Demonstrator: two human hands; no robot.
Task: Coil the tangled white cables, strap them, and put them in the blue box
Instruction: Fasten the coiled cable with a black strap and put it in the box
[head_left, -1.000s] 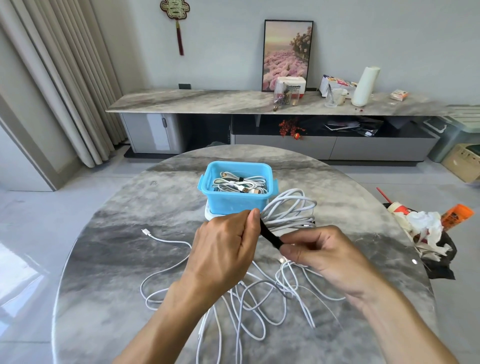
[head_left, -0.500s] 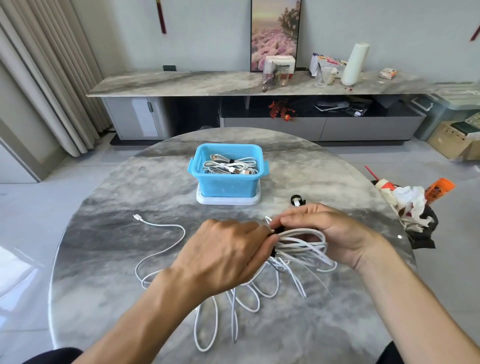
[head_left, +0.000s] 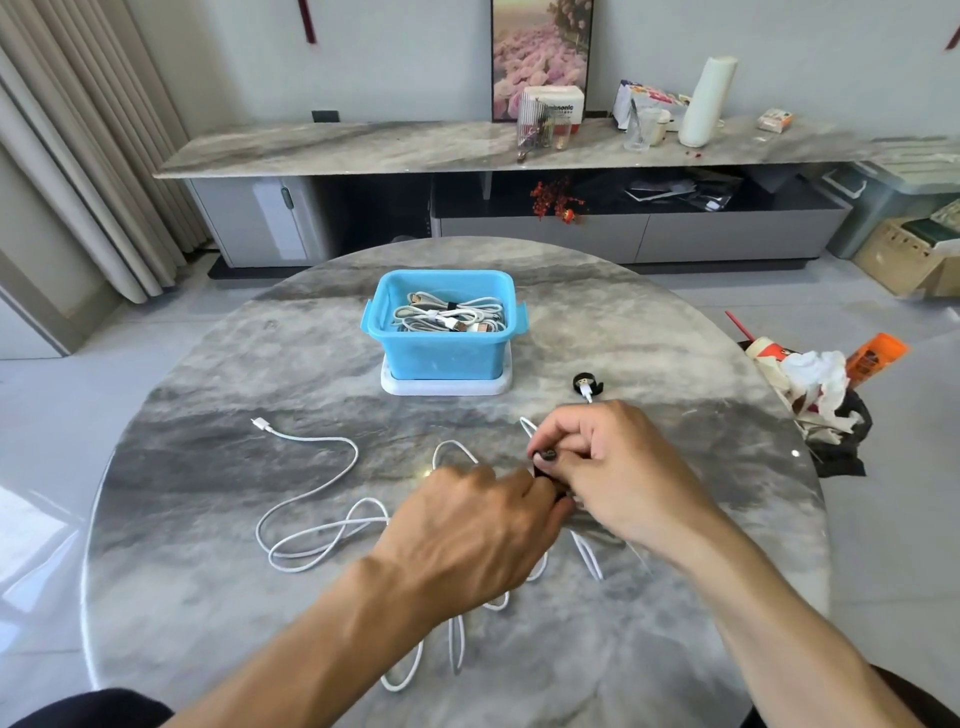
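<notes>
Now my left hand (head_left: 470, 512) and right hand (head_left: 618, 475) meet fingertip to fingertip, both pinching the black strap (head_left: 545, 460) around a gathered bundle of the white cables (head_left: 311, 525), mostly hidden beneath them; the blue box (head_left: 441, 358) lies straight ahead of my hands, slightly left, already holding strapped coils; my left hand looks marginally nearer it; loose loops trail left of the box's near side and back toward me; a second strap (head_left: 586, 383) sits just right of the box; bare marble table (head_left: 208, 374) between hands and box leaves room, I judge, for a short forward lift.
</notes>
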